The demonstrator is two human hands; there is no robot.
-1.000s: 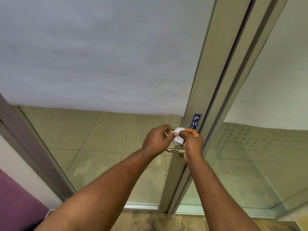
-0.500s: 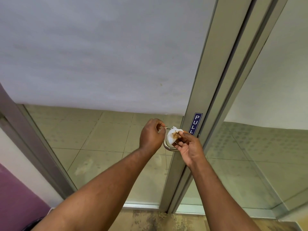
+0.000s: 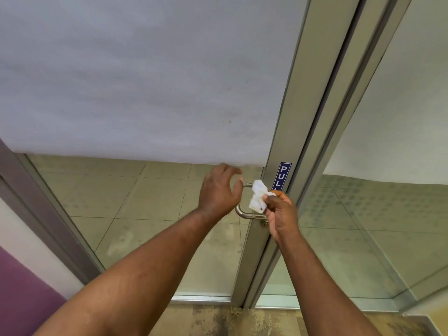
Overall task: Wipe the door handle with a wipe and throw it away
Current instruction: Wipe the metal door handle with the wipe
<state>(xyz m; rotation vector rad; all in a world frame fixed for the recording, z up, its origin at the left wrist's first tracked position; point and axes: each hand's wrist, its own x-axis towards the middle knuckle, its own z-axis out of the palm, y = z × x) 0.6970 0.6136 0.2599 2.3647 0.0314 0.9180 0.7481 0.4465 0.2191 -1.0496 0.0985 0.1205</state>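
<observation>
Now a crumpled wipe is held at the door handle by the right hand.

Just right of the door handle point(image 3: 244, 213), a bent steel bar on the door frame point(image 3: 286, 122), the right hand point(image 3: 281, 214) has its fingers point(image 3: 271, 202) pinched on the white wipe point(image 3: 259, 196), which is bunched and carries a small dark spot at its lower edge. The wipe lies in front of the handle's upper part; whether it touches the metal cannot be told. Left of the handle, the left hand point(image 3: 219, 190) hangs with fingers spread and released, grasping nothing, its thumb near the handle's top end. Above the handle sits a blue PULL sign point(image 3: 282, 175) on the frame.
</observation>
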